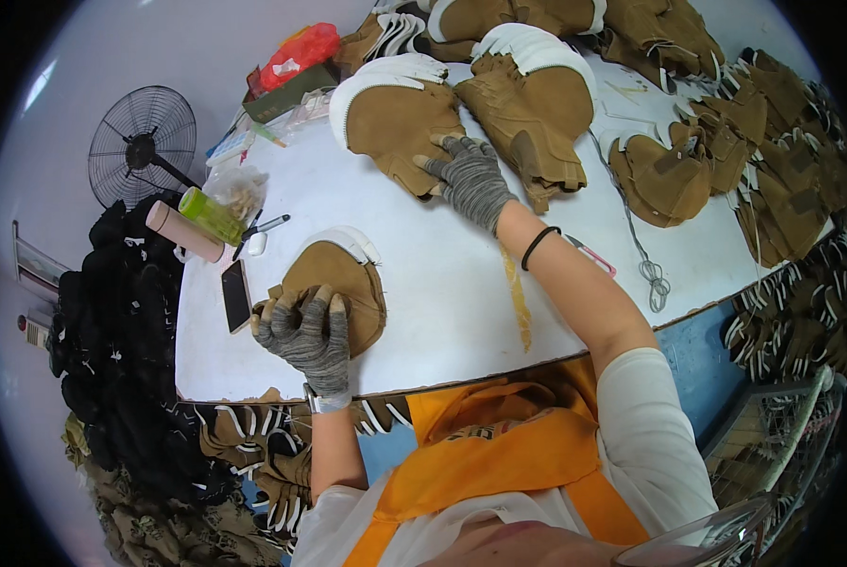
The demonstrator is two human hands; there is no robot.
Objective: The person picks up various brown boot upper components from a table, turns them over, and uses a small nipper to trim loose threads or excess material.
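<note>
Likely fetching brown piece (395, 113) near tabletop's (442, 302) back edge with right hand (475, 182), steadying front-edge piece (333, 267) with left hand (310, 333); can't tell grips; must pinch.

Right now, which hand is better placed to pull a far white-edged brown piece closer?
Probably your right hand: it touches a far brown piece, while your left hand rests on the near brown piece.

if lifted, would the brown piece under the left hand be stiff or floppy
The brown piece would probably flex, since its surface looks like soft cloth. Its white border may bend less, as it lies in a fairly even arc.
</note>
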